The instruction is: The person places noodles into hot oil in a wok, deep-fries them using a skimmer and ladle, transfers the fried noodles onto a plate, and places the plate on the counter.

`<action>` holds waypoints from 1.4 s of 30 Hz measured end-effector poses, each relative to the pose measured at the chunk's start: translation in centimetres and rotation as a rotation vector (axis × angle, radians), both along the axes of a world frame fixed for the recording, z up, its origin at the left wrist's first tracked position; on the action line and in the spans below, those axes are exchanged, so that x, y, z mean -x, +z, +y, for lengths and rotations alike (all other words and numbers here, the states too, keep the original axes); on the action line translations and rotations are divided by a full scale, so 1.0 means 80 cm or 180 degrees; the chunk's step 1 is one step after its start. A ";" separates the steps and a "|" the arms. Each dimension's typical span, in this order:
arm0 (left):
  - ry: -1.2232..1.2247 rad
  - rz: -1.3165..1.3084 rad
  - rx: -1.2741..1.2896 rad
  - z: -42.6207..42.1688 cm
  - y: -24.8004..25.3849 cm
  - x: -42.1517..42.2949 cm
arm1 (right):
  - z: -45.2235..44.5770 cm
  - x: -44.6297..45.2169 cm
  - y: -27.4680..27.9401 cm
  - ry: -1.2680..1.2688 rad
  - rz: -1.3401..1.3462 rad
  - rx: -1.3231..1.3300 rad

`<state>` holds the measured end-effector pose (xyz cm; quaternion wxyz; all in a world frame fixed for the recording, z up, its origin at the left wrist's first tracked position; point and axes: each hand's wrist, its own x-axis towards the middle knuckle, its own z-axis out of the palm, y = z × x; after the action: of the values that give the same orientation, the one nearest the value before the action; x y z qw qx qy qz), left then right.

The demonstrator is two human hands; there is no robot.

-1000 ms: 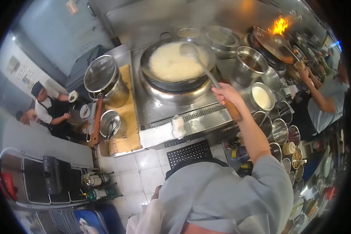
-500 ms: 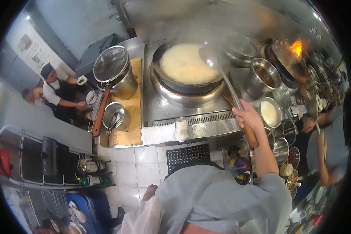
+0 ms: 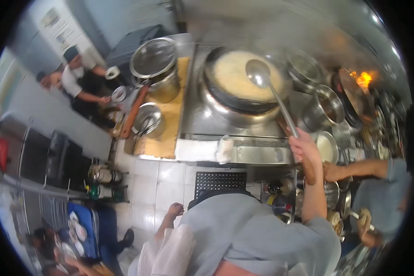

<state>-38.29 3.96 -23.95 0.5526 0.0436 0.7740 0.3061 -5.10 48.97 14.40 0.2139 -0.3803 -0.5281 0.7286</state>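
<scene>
Ladle held over a wok of pale contents

The ladle (image 3: 281,106) slanted across the right front rim of the wok (image 3: 239,102), its bowl above the pale, frothy contents (image 3: 232,78); whether it touched them could not be told. The right hand (image 3: 304,146), in front of the wok and to its right, grasped the ladle's handle. The left hand (image 3: 175,211), well apart from the wok on the wearer's side, hung with nothing visible in it; whether it was clenched or released could not be told.

Good handling called for a firm grip, a steady wrist and slow strokes inside the rim, since the contents were probably hot.

In front of the wok ran the edge of the tabletop (image 3: 192,115), with a white cloth (image 3: 198,151) to the left. A steel strip parted the wok from the cardboard (image 3: 163,146) on its left, allowing freer movement. Its right was tighter: a steel pot (image 3: 321,118) stood near, and a co-worker's hand (image 3: 332,172) lay just beside the right forearm, favouring a tucked elbow.
</scene>
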 end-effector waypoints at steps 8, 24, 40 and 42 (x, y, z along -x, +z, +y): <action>-0.0347 -0.0130 0.0290 -0.058 -0.045 -0.009 | 0.026 0.041 -0.020 -0.0195 -0.0013 -0.0679; -0.1440 0.0425 -0.0033 -0.047 -0.001 0.014 | -0.008 0.005 0.019 -0.0445 -0.0253 -0.0855; -0.0358 -0.0300 -0.0040 -0.049 -0.037 0.096 | 0.077 0.125 0.011 0.0025 -0.0238 -0.0931; 0.0329 -0.0411 0.0134 -0.043 -0.033 0.096 | 0.113 0.145 0.019 -0.0012 -0.0598 -0.1196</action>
<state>-45.96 0.50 -26.55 0.5856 -0.0278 0.7442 0.3200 -16.68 57.99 15.93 0.2322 -0.4010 -0.6715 0.5782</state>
